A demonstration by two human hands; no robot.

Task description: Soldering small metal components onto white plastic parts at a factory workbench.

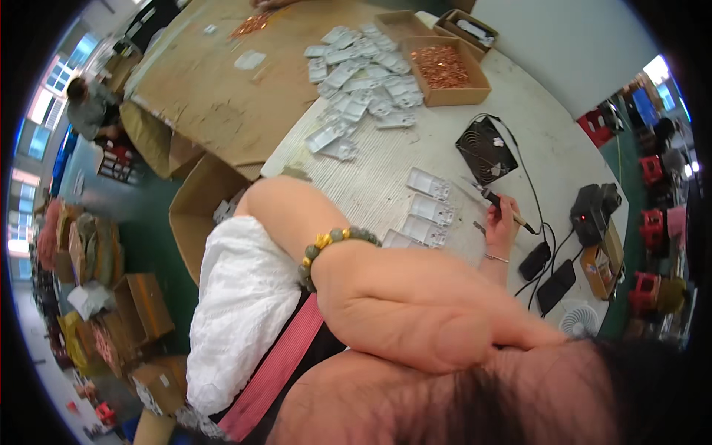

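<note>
My right hand point(502, 225) is closed around a soldering iron point(491, 199); its metal tip points to the upper left, beside a row of several white plastic housings point(432, 210). My left hand point(415, 319) is raised close to the camera, bent at the wrist, and its thumb shows. Its fingertips are hidden near dark hair, so its grip cannot be made out. A bracelet of green and yellow beads point(334, 237) circles the left wrist. Past the iron's tip, a square black fan point(486, 150) lies on the white table point(356, 196).
White housings point(363, 78) are heaped at the back beside a cardboard box point(463, 96) of copper-coloured pieces. A black device with a red light point(592, 215), black cables and a small white fan point(578, 320) stand at right. Farther left, a person point(90, 107) sits.
</note>
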